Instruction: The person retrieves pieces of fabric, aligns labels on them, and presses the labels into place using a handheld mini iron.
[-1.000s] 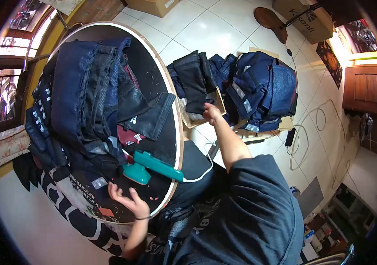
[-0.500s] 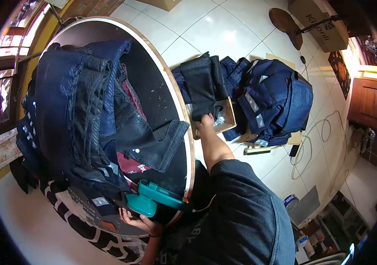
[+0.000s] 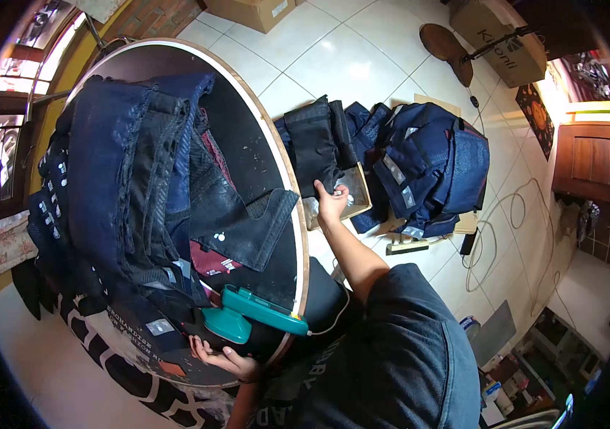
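My right hand (image 3: 331, 201) reaches to the edge of a shallow box (image 3: 359, 187), its fingers apart beside a folded black cloth (image 3: 312, 143) that lies partly over the box. Whether the fingertips touch the cloth is unclear. Palm up on the round table (image 3: 298, 236), my left hand (image 3: 223, 359) has its fingers spread and holds nothing. Just above it lies a teal handheld iron (image 3: 262, 311). Dark blue and black fabric pieces (image 3: 133, 171) are heaped on the table, with a maroon piece (image 3: 210, 260) showing beneath.
A pile of navy fabric (image 3: 426, 164) stands right of the box. A brush (image 3: 406, 247) and a looping cable (image 3: 487, 286) lie on the tiled floor (image 3: 362, 64). Cardboard boxes (image 3: 248, 13) stand farther back, and a patterned rug (image 3: 126, 365) lies below the table.
My left hand has moved down beside the iron. My right hand has stayed around the box's near edge, and its fingers have spread since half a second ago. The whole view has shifted.
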